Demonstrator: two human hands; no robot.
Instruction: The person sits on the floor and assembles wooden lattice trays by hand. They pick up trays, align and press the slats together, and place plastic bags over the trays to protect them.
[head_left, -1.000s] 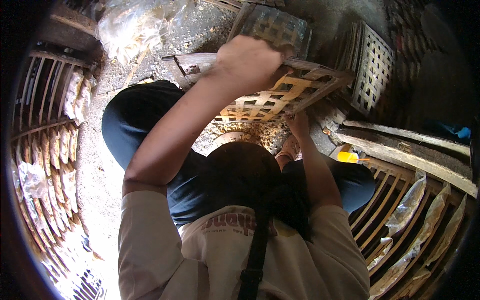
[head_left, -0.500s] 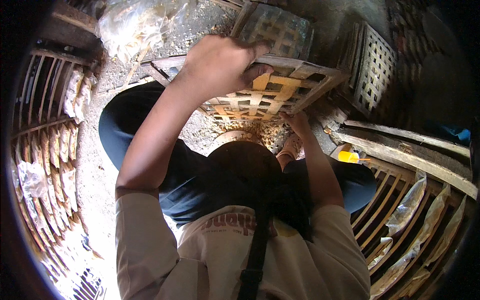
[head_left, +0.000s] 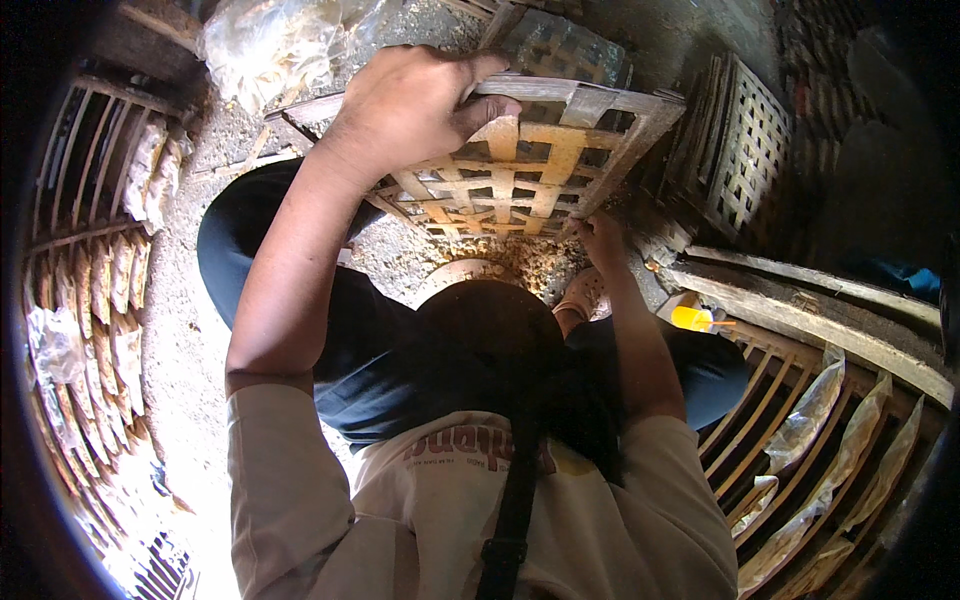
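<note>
A woven bamboo tray with a wooden frame stands tilted upright in front of my legs. My left hand is closed over its top edge, with the thumb on the near side. Low on its right side, my right hand grips the frame; some of those fingers are hidden. Pale crumbs lie on the floor beneath the lower edge, around a round brownish rim partly covered by a dark round shape at my lap.
More woven trays lean at the right. Slatted racks with clear-wrapped items flank me on both sides. A clear plastic bag lies at the far left. Near my right knee are a yellow cup and a wooden beam.
The tray's top edge has risen and shifted slightly left and away, with my left hand on it. My right hand has moved little, staying at the lower right side.
</note>
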